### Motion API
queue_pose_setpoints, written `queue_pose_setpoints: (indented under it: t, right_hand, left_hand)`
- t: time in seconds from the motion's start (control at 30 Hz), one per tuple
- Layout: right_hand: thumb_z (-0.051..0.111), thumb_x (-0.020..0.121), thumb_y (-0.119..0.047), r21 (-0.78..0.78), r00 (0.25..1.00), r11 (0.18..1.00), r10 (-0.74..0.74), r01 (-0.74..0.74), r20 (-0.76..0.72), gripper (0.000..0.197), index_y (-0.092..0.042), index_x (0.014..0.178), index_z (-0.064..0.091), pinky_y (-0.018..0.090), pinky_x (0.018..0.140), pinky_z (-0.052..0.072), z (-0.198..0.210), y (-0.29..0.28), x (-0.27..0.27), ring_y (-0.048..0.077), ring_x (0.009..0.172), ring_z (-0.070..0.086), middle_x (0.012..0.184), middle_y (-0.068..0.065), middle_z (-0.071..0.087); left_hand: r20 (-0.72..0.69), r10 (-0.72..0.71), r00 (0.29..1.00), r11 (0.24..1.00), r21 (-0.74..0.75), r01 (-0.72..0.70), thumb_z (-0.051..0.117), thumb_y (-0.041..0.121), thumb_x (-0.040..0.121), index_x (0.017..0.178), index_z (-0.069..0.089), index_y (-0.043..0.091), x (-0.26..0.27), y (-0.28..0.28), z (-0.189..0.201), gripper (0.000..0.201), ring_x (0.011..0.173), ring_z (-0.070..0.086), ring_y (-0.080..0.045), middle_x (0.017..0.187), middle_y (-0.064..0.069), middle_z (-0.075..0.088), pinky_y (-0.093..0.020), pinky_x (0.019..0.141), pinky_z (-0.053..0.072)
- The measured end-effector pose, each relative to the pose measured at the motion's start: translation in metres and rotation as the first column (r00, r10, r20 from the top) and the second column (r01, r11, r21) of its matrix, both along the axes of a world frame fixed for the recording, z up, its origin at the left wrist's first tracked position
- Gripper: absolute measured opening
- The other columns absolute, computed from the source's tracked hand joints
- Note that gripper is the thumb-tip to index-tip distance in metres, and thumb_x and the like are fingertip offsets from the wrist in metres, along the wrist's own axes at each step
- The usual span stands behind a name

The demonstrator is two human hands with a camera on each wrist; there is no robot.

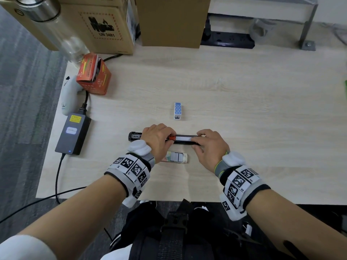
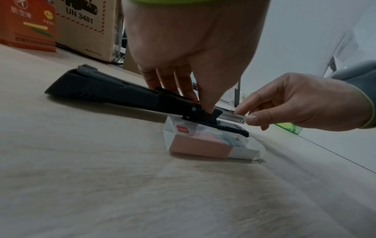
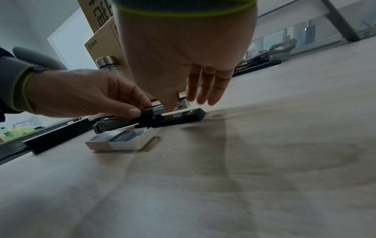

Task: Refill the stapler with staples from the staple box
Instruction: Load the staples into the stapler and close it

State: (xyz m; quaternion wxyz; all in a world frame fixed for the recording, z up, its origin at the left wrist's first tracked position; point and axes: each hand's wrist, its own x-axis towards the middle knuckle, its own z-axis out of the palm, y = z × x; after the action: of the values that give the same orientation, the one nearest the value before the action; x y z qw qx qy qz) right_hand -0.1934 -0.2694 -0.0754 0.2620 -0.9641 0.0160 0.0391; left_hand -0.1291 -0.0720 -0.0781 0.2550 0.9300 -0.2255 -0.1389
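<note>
The stapler (image 1: pixel 163 138) lies opened flat on the table (image 1: pixel 244 102), lengthwise left to right, its near edge over the far edge of the staple box (image 1: pixel 176 157). The left hand (image 1: pixel 158 136) reaches down from above, wrist raised, thumb and fingertips pinched on the hinge where the red pusher shows. The right hand (image 1: pixel 210 145) comes in from the right, thumb and forefinger pinching the end of the metal staple channel (image 2: pixel 234 116); its other three fingers hang straight, loose and together. A small blue dotted stapler (image 1: pixel 178 111) stands farther back.
</note>
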Motion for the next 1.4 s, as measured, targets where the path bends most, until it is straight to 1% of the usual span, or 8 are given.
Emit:
queue_pose_setpoints:
  t: [0.2, 0.37, 0.6, 0.73, 0.9, 1.07, 1.2, 1.4]
  right_hand:
    - [0.068, 0.079, -0.016, 0.049, 0.999, 0.998, -0.04, 0.041, -0.02, 0.024, -0.021, 0.102, 0.066, 0.024, 0.074, 0.038, 0.001, 0.0, 0.0, 0.024, 0.093, 0.055, 0.105, 0.001, 0.063]
    - [0.064, 0.082, -0.023, 0.01, 0.981, 0.995, -0.091, 0.094, -0.169, 0.035, -0.023, 0.115, 0.055, 0.035, 0.079, 0.047, 0.004, -0.01, 0.0, 0.024, 0.097, 0.054, 0.104, 0.0, 0.062]
    - [0.058, 0.087, -0.027, -0.017, 0.968, 0.997, -0.071, 0.069, -0.241, 0.02, -0.022, 0.106, 0.059, 0.033, 0.075, 0.044, 0.006, -0.013, 0.006, 0.024, 0.092, 0.053, 0.097, 0.002, 0.059]
    - [0.058, 0.087, -0.028, -0.041, 0.965, 0.998, -0.046, 0.037, -0.257, 0.018, -0.021, 0.104, 0.058, 0.03, 0.071, 0.04, 0.007, -0.014, 0.006, 0.024, 0.092, 0.051, 0.097, 0.002, 0.058]
    - [0.059, 0.086, -0.029, -0.042, 0.968, 0.999, -0.024, 0.014, -0.251, 0.017, -0.021, 0.102, 0.058, 0.031, 0.07, 0.04, 0.009, -0.016, 0.006, 0.024, 0.092, 0.05, 0.096, 0.002, 0.058]
    - [0.058, 0.086, -0.026, -0.012, 0.964, 1.0, -0.014, 0.011, -0.264, 0.02, -0.022, 0.105, 0.059, 0.031, 0.071, 0.038, 0.01, -0.02, 0.005, 0.026, 0.095, 0.05, 0.099, 0.003, 0.058]
    - [0.055, 0.083, -0.02, 0.016, 0.95, 1.0, -0.006, 0.011, -0.313, 0.029, -0.022, 0.112, 0.058, 0.036, 0.079, 0.043, 0.015, -0.026, 0.001, 0.028, 0.099, 0.05, 0.104, 0.005, 0.058]
    - [0.051, 0.087, -0.02, 0.024, 0.958, 0.997, -0.059, 0.068, -0.282, 0.028, -0.018, 0.114, 0.058, 0.036, 0.08, 0.043, 0.013, -0.035, -0.007, 0.029, 0.101, 0.048, 0.108, 0.008, 0.058]
  left_hand:
    - [0.008, -0.006, 1.0, 1.0, 0.018, 0.006, 0.065, 0.028, 0.081, 0.109, 0.06, 0.023, 0.002, 0.006, -0.001, 0.029, 0.093, 0.054, -0.025, 0.106, -0.001, 0.062, -0.037, 0.081, 0.036]
    - [-0.021, 0.012, 1.0, 0.991, 0.136, -0.009, 0.066, 0.039, 0.078, 0.112, 0.058, 0.026, 0.014, 0.036, 0.005, 0.037, 0.096, 0.055, -0.024, 0.108, 0.001, 0.062, -0.039, 0.085, 0.039]
    - [-0.096, 0.016, 0.995, 0.93, 0.366, 0.02, 0.07, 0.036, 0.074, 0.106, 0.06, 0.033, 0.033, 0.08, 0.022, 0.034, 0.091, 0.053, -0.021, 0.101, 0.004, 0.062, -0.036, 0.082, 0.039]
    - [-0.1, 0.037, 0.994, 0.946, 0.323, -0.003, 0.069, 0.03, 0.075, 0.097, 0.063, 0.03, 0.035, 0.081, 0.036, 0.023, 0.085, 0.057, -0.022, 0.093, 0.003, 0.062, -0.037, 0.078, 0.042]
    - [-0.075, 0.004, 0.997, 0.992, 0.127, 0.006, 0.071, 0.025, 0.074, 0.089, 0.063, 0.025, 0.037, 0.067, 0.07, 0.017, 0.073, 0.056, -0.015, 0.086, 0.007, 0.056, -0.034, 0.068, 0.048]
    - [-0.042, -0.104, 0.994, 0.994, -0.037, 0.102, 0.076, 0.03, 0.071, 0.088, 0.064, 0.024, 0.026, 0.01, 0.082, 0.022, 0.078, 0.058, -0.013, 0.086, 0.008, 0.063, -0.032, 0.069, 0.049]
    - [-0.093, -0.155, 0.984, 0.985, 0.059, 0.16, 0.068, 0.036, 0.075, 0.093, 0.062, 0.03, 0.013, -0.037, 0.062, 0.02, 0.083, 0.058, -0.015, 0.091, 0.009, 0.063, -0.031, 0.068, 0.048]
    - [-0.113, -0.247, 0.962, 0.939, 0.218, 0.267, 0.064, 0.037, 0.079, 0.1, 0.062, 0.026, 0.012, -0.064, 0.042, 0.024, 0.089, 0.056, -0.022, 0.099, 0.001, 0.061, -0.036, 0.076, 0.047]
